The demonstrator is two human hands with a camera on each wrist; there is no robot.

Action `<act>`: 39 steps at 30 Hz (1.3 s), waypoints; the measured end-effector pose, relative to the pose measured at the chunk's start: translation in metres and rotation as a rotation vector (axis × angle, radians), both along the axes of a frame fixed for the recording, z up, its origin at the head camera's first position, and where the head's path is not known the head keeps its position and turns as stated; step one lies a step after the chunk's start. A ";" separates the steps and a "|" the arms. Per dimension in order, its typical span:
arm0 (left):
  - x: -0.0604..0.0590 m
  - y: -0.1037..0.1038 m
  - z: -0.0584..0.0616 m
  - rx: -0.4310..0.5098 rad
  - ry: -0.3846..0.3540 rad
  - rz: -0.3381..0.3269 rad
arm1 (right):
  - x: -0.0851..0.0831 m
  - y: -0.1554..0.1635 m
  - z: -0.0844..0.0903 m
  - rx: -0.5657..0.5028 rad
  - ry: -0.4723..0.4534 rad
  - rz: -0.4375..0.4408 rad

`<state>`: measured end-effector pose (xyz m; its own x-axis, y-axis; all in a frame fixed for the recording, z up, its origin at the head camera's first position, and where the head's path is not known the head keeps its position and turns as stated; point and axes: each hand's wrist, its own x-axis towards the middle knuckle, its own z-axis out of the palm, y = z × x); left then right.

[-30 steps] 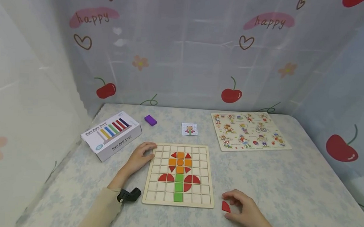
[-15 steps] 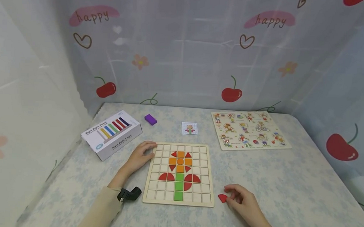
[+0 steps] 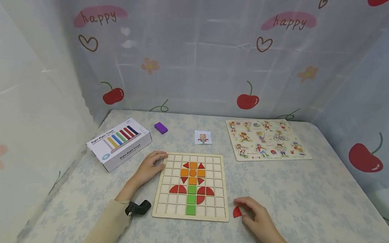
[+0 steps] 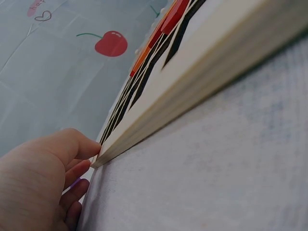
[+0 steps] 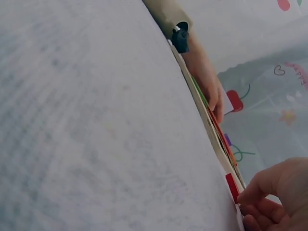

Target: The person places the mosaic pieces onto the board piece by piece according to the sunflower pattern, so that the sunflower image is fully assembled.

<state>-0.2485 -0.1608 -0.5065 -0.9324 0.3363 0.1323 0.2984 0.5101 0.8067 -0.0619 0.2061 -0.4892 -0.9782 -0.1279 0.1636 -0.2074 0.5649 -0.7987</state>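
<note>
My left hand (image 3: 150, 167) holds the upper left corner of a wooden grid board (image 3: 210, 213), thumb and finger at its edge in the left wrist view. Orange squares, an orange circle (image 3: 192, 173), red triangles, red quarter circles (image 3: 200, 199) and a green column (image 3: 191, 200) lie in its cells. Right of the board, my right hand (image 3: 258, 216) has its thumb and curled fingers about a loose red quarter-circle piece (image 3: 237, 212), just above or on the table. The thumb meets that piece (image 5: 232, 187) in the right wrist view; the far fingertips' contact is unclear.
Behind the board lies a small pattern card (image 3: 203, 137) with a flower drawing. A purple block (image 3: 161, 128) and a white box (image 3: 119, 144) are at back left. A figure puzzle board (image 3: 267, 141) lies at back right.
My right hand has moved slightly left and away from me, towards the board. The red quarter-circle piece has turned in its fingers. My left hand has stayed on the board's corner.
</note>
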 end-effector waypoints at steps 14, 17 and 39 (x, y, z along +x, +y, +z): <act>0.001 0.001 0.001 0.000 -0.004 0.009 | -0.001 0.002 -0.001 0.038 0.022 0.037; 0.001 0.001 0.002 0.003 -0.006 0.008 | -0.001 0.001 -0.001 0.028 0.014 0.012; 0.001 0.001 0.001 -0.008 -0.010 0.009 | -0.003 0.002 -0.006 -0.020 0.193 -0.096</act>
<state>-0.2474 -0.1599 -0.5055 -0.9365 0.3292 0.1206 0.2862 0.5189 0.8055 -0.0650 0.2077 -0.4950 -0.9360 -0.0305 0.3506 -0.3037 0.5736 -0.7608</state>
